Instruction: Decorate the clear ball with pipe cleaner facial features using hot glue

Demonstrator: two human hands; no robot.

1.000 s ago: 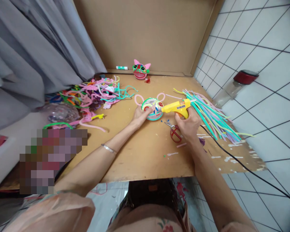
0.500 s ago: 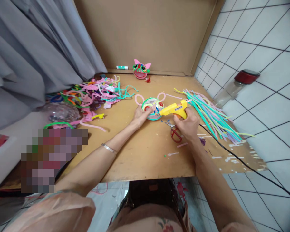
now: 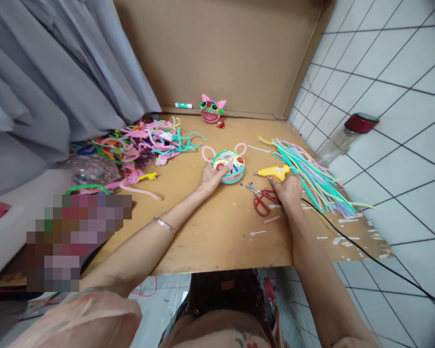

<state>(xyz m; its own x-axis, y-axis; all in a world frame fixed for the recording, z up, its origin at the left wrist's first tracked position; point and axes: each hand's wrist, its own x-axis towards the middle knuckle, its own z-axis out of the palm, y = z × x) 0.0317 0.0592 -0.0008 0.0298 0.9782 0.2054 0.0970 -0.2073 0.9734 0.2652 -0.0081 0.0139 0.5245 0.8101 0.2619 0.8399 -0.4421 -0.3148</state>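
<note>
My left hand is closed on the left side of a round pipe-cleaner animal face, which has two pink loop ears, red-centred eyes and a green and teal rim. To its right, low over the table, my right hand grips a yellow hot glue gun. The gun's metal nozzle points left, a short gap away from the face. Red-handled scissors lie on the table just left of my right hand, with small blue scraps near their tips.
Loose pipe cleaners lie in a bundle at right, beside a red-lidded clear bottle. A tangled pipe-cleaner pile fills the left. A finished-looking pink-eared face and a glue stick stand at the back. The gun's black cord trails right.
My right hand has drawn the glue gun away from the face, to the right and down toward the table. My left hand still holds the face in nearly the same place.
</note>
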